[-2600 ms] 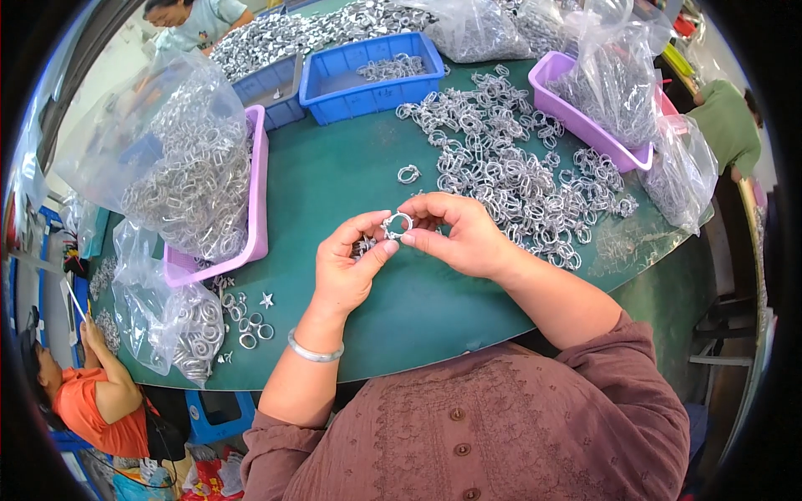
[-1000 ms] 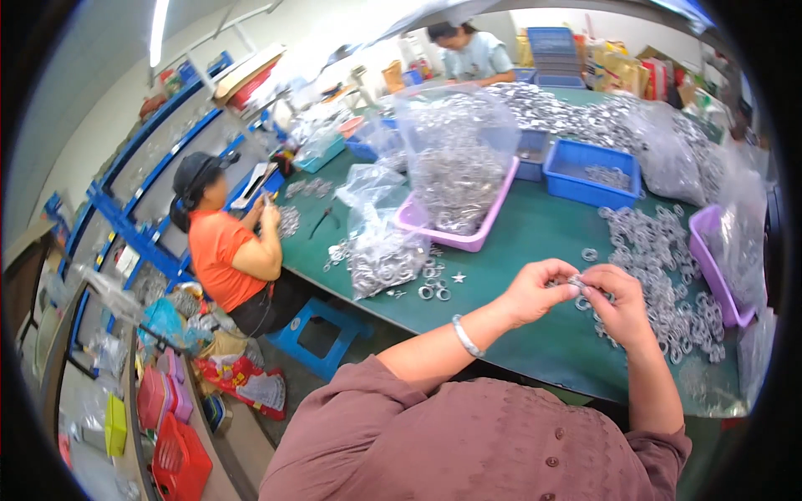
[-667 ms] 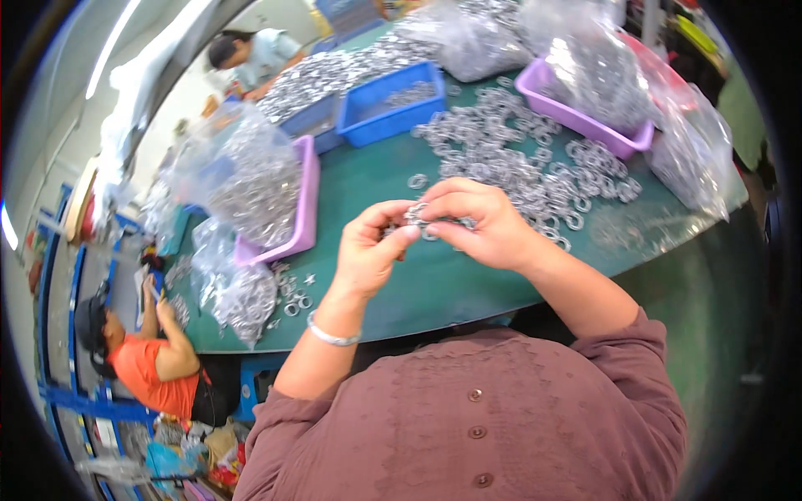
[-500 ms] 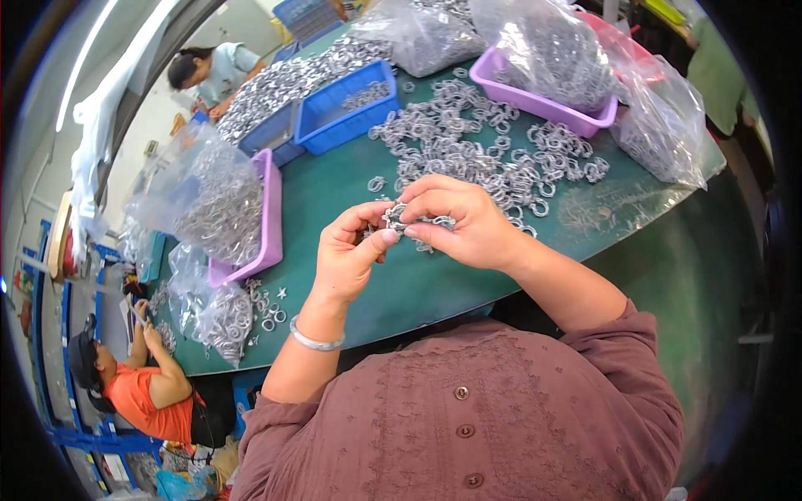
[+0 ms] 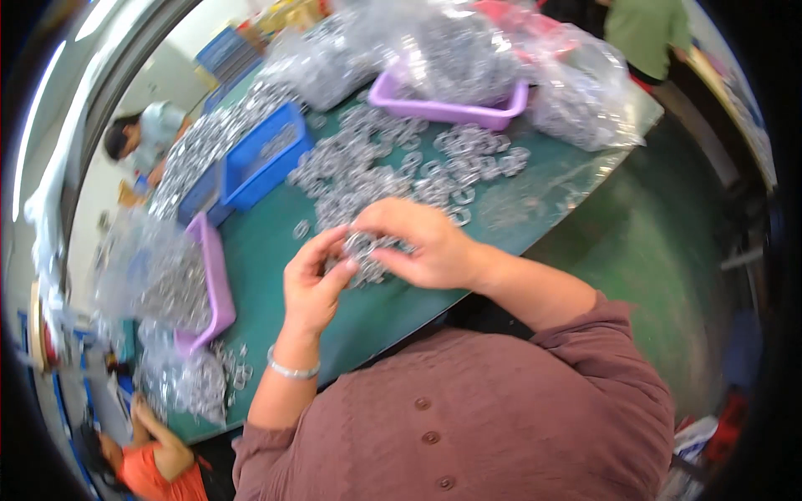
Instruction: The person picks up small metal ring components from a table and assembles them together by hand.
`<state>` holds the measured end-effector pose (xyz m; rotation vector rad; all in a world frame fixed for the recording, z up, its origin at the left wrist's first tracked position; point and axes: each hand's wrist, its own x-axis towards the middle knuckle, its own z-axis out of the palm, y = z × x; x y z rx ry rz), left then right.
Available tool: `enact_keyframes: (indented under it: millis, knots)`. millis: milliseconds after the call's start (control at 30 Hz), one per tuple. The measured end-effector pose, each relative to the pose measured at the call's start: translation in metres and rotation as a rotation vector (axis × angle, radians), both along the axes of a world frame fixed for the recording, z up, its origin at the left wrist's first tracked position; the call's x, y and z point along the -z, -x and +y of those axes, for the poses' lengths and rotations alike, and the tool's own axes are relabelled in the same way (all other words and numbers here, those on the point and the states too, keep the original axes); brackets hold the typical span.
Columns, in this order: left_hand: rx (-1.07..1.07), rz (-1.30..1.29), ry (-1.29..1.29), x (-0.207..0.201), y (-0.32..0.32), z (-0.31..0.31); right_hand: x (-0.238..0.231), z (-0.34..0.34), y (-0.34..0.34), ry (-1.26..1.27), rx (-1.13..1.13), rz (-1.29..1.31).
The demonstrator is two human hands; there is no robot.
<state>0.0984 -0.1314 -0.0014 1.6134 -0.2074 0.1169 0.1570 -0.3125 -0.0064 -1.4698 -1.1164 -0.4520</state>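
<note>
Small silver metal rings (image 5: 365, 245) are held between my two hands, just above the near side of a green table. My left hand (image 5: 316, 280), with a pale bangle on its wrist, pinches them from the left with thumb and fingers. From the right, my right hand (image 5: 430, 242) closes over them, its thumb below and fingers above. How the pieces join is blurred and partly hidden by my fingers. Beyond my hands spreads a loose pile of similar rings (image 5: 359, 188), and one loose ring (image 5: 302, 229) lies apart to the left.
A blue tray (image 5: 266, 159) stands beyond at left. Purple trays bear bags of metal pieces, one at the left (image 5: 219, 288), one at the back (image 5: 451, 113). A clear bag (image 5: 585, 100) sits near the right table edge. Co-workers sit at far left (image 5: 150, 138) and near left (image 5: 159, 468).
My view has turned, so the table and trays appear shifted leftward. Both hands remain together on the metal rings, with more of the pieces showing between and below my fingers.
</note>
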Motion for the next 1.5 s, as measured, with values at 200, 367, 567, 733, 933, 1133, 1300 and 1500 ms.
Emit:
enact_keyframes:
  millis: [200,367,567,733,933,1133,1300,1500]
  knots:
    - [-0.023,0.199,0.079,0.011,0.001,0.006,-0.009,-0.059,-0.031,0.052,0.336,-0.051]
    - [-0.126,0.530,0.429,0.019,0.003,0.022,-0.045,-0.161,-0.091,-0.025,1.011,-0.076]
    - [-0.041,0.564,0.717,0.025,0.008,0.043,-0.060,-0.217,-0.151,0.602,1.702,0.017]
    - [0.107,0.503,0.978,0.024,0.006,0.049,-0.063,-0.178,-0.130,0.274,1.110,-0.161]
    - [0.213,0.338,1.115,0.013,0.009,0.062,-0.047,-0.016,-0.046,0.373,0.304,-0.090]
    - [0.146,0.309,1.143,0.004,0.023,0.075,-0.034,0.081,-0.003,0.377,-0.086,-0.175]
    - [0.114,0.236,1.135,0.001,0.035,0.085,-0.020,0.117,0.008,0.364,-0.095,-0.197]
    - [0.140,0.253,1.121,0.007,0.045,0.101,-0.007,0.132,0.006,0.402,-0.154,-0.092]
